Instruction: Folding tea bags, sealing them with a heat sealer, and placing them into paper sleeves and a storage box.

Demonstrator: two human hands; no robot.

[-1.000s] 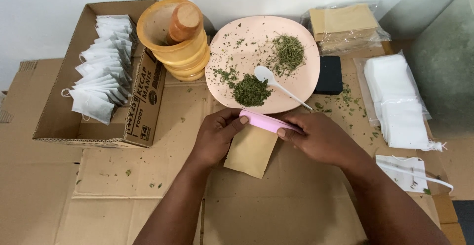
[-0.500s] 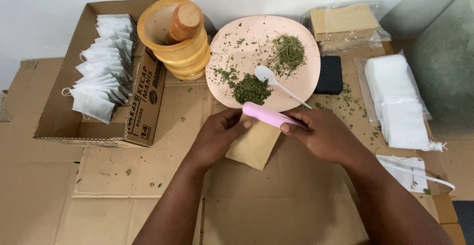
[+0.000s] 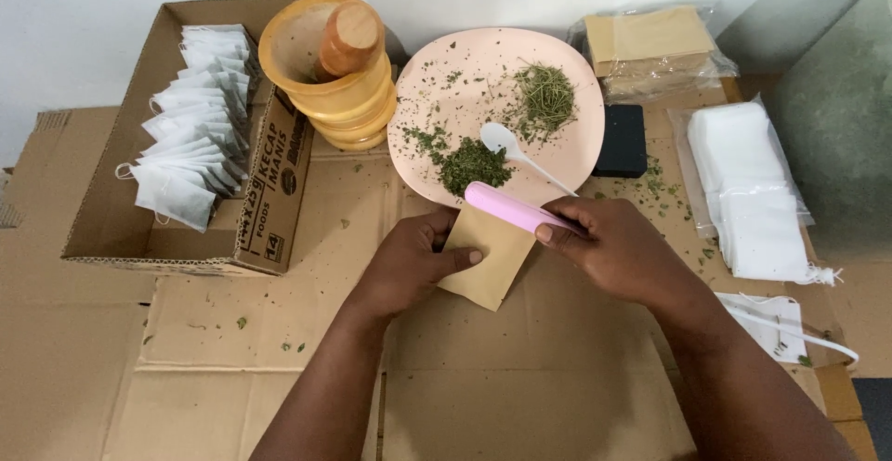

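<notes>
Sealing-style work on flattened cardboard [image 3: 520, 396], its near stretch bare.

Beyond lies a pink plate [image 3: 567, 71], its near rim just past the tan pouch [image 3: 488, 255]. The left hand [image 3: 409, 266] pinches the pouch's left edge; the right hand [image 3: 623, 252] grips a pink bar tool [image 3: 506, 208] across its top edge.

I count one pink plate [image 3: 557, 57] with two herb heaps [image 3: 473, 165] and one white spoon [image 3: 520, 158], one wooden mortar [image 3: 339, 89], one pestle [image 3: 350, 38], one cardboard box [image 3: 111, 210], and one brown pouch [image 3: 488, 252].
</notes>
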